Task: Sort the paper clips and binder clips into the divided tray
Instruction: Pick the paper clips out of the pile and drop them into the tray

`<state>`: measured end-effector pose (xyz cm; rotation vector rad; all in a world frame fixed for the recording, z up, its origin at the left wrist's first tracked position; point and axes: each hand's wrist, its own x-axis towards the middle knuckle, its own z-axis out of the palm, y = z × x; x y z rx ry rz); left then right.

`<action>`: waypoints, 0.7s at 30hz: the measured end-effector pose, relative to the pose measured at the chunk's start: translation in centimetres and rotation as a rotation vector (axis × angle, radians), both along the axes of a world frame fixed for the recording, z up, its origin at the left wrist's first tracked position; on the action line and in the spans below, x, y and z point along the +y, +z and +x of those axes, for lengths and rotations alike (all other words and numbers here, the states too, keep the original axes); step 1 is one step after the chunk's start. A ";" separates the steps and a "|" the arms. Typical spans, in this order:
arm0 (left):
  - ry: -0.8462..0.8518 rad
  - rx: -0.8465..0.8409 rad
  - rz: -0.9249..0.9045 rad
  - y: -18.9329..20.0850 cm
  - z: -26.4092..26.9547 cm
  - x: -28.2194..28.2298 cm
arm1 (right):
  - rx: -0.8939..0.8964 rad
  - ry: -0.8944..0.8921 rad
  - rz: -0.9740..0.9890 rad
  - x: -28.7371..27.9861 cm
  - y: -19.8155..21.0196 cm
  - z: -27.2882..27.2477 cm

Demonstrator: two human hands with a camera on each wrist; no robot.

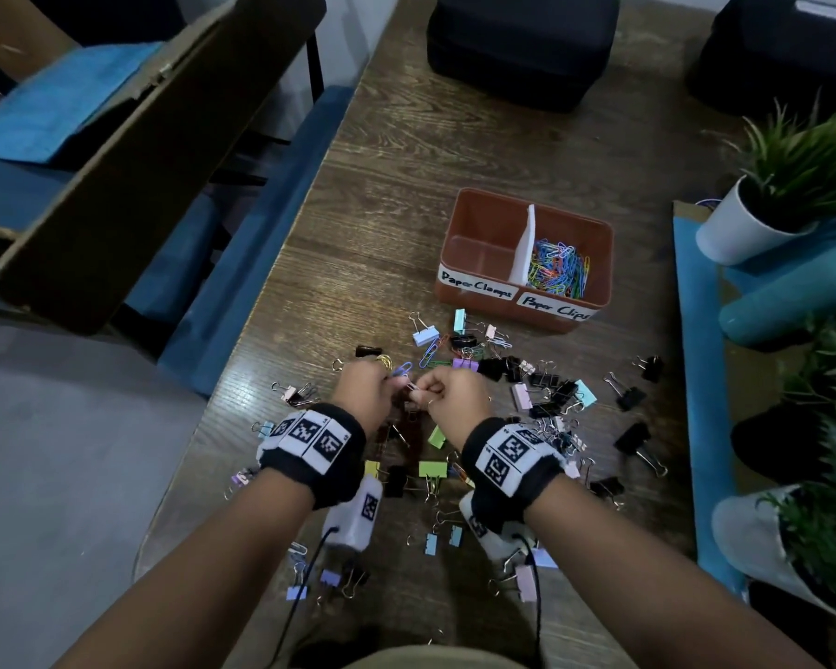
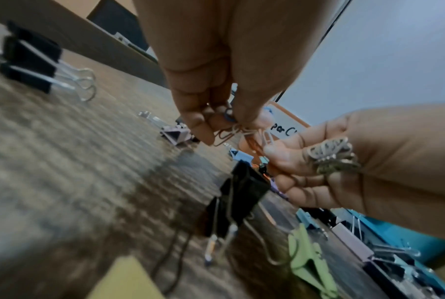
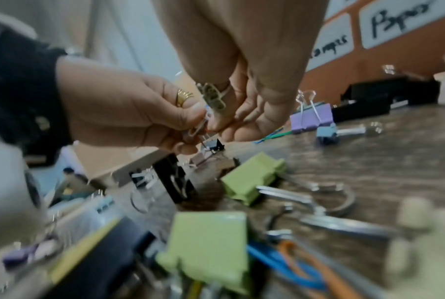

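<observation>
Both hands meet above a scatter of binder clips (image 1: 551, 388) on the wooden table. My left hand (image 1: 392, 379) pinches a small bunch of paper clips (image 2: 229, 131) between thumb and fingertips. My right hand (image 1: 423, 388) pinches a pale paper clip (image 2: 267, 138) that is tangled with that bunch. In the right wrist view the same clips (image 3: 199, 127) sit between the left hand (image 3: 190, 129) and the right hand (image 3: 224, 125). The brown divided tray (image 1: 493, 219) stands beyond, with coloured paper clips (image 1: 558, 268) in its right compartment. More loose paper clips (image 1: 430, 347) lie near the tray.
Green binder clips (image 3: 252, 176) and black ones (image 2: 242, 194) lie right under the hands. Potted plants (image 1: 763, 219) on a blue mat (image 1: 701, 379) line the right side. Two black cases (image 1: 522, 45) sit at the back. The table's left edge (image 1: 271, 301) borders blue chairs.
</observation>
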<state>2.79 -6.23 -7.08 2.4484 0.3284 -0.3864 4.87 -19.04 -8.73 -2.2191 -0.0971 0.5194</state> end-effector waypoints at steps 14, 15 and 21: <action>0.225 -0.054 -0.183 -0.4 4.4 -0.5 | 0.090 -0.387 0.320 -0.2 -0.4 2.6; 0.229 -0.056 -0.125 0.2 4.7 -0.5 | 0.001 -0.313 0.216 -0.7 -0.2 2.9; 0.324 0.006 -0.393 -1.2 6.1 0.7 | -0.210 0.282 -0.519 -4.4 1.0 2.9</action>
